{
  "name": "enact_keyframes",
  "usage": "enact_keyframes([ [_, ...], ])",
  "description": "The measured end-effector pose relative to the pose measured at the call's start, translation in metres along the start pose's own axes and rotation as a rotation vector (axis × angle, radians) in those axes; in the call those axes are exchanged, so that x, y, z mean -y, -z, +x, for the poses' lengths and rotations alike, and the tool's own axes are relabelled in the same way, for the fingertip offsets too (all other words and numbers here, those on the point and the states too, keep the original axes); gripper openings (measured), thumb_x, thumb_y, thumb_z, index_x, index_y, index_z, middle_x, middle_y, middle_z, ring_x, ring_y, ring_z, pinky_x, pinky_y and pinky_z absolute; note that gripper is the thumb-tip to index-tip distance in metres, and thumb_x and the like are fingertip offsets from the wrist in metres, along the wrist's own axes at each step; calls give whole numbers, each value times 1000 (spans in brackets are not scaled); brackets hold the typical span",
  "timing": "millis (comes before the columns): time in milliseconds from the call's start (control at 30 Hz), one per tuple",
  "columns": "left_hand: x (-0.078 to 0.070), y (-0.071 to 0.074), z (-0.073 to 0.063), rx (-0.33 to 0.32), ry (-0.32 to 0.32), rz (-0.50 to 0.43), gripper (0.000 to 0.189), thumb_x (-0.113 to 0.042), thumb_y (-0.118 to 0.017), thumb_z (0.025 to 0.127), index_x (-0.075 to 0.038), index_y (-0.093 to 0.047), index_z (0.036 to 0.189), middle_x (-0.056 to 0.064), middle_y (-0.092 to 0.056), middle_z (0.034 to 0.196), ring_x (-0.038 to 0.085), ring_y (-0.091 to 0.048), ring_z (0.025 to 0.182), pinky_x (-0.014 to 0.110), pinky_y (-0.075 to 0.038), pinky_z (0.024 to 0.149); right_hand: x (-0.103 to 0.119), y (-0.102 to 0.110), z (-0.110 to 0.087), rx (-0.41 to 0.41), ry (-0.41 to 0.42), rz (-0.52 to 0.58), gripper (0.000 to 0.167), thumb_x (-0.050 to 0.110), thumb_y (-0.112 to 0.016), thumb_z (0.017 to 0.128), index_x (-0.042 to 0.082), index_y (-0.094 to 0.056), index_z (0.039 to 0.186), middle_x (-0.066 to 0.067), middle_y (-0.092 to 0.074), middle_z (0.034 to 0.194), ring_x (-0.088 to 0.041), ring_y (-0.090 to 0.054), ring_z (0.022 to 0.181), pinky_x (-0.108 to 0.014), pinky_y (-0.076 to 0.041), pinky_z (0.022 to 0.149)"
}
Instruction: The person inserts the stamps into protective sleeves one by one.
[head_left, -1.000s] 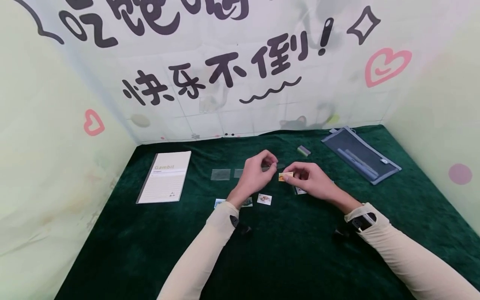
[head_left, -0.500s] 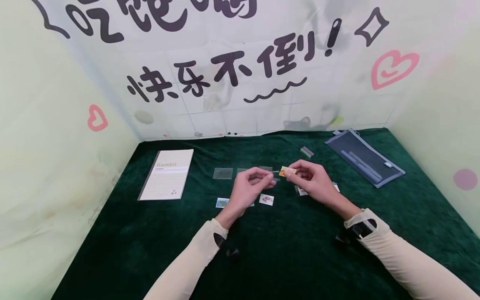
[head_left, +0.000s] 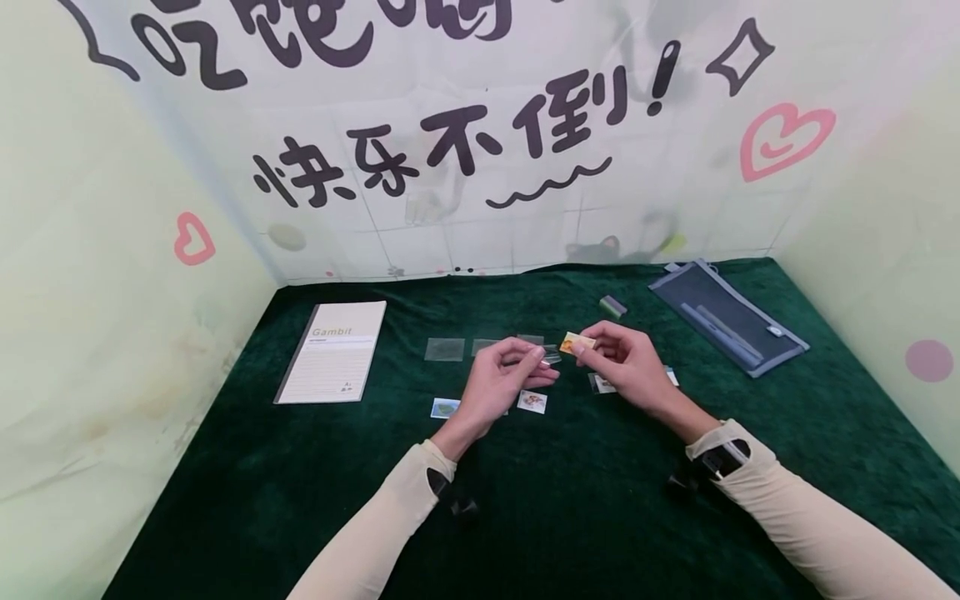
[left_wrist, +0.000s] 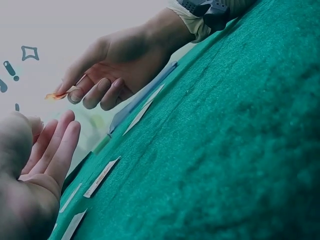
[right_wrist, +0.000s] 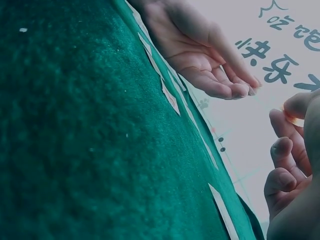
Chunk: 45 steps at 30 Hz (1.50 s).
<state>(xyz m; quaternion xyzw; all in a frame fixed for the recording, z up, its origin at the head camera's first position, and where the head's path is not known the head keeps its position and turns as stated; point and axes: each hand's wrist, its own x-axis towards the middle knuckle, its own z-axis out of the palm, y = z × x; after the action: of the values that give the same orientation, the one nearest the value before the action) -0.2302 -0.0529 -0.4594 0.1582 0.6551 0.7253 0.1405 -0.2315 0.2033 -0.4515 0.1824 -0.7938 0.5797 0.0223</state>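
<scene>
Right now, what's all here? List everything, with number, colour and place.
Held card: one, yellow-orange, in right hand
Held film: seemingly one, transparent, in left hand
Other cards: at least four, mostly white-edged, on cloth
Film pieces: at least three, transparent, beyond left hand
Notebook: one, white, left side
Block: one, grey and green, beyond right hand
Pouch: one, blue, back right
Slim items: two, blue-grey, in pouch
Cloth: one, dark green, underneath
Walls: three, pale with black writing and pink hearts, around
Sleeves: two, cream, on arms
Wrist gear: at least two, dark, on wrists
Hands: two, bare, above cloth
</scene>
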Motion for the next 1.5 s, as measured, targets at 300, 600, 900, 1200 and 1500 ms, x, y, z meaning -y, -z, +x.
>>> enact_keyframes([
  [300,0,-1,-2,26,-7,-9,48,-32,-63,111,7,-58,139,31,-70,132,24,-81,110,39,-66,98,0,-1,-1,24,22,26,14,19,-67,109,8,-70,119,-10,-76,93,-24,-59,62,-28,-48,51],
  [600,0,-2,-1,18,1,-12,44,-33,-63,111,3,-62,136,26,-73,129,24,-81,110,39,-66,98,-1,-2,-1,59,38,56,13,17,-68,108,7,-70,117,-21,-74,90,-23,-57,56,-30,-49,50],
  [900,0,-1,-1,40,10,-69,42,-27,-65,110,2,-60,139,16,-72,131,25,-79,114,40,-65,101,-1,-5,-2,94,28,60,12,18,-70,107,8,-71,113,-24,-73,88,-22,-58,56,-30,-50,49],
  [1200,0,-3,-1,19,-28,-79,36,-19,-69,107,2,-61,135,17,-77,125,22,-81,108,41,-65,99,-4,-5,-1,133,-2,23,11,22,-72,106,12,-74,111,-12,-77,90,-16,-55,55,-28,-48,48],
  [1500,2,-3,-2,13,-68,-12,41,-17,-73,105,7,-59,135,15,-79,121,23,-82,103,40,-68,93,-5,-4,-2,156,-28,-8,13,25,-74,105,14,-75,112,-10,-79,92,-19,-60,59,-28,-50,51],
])
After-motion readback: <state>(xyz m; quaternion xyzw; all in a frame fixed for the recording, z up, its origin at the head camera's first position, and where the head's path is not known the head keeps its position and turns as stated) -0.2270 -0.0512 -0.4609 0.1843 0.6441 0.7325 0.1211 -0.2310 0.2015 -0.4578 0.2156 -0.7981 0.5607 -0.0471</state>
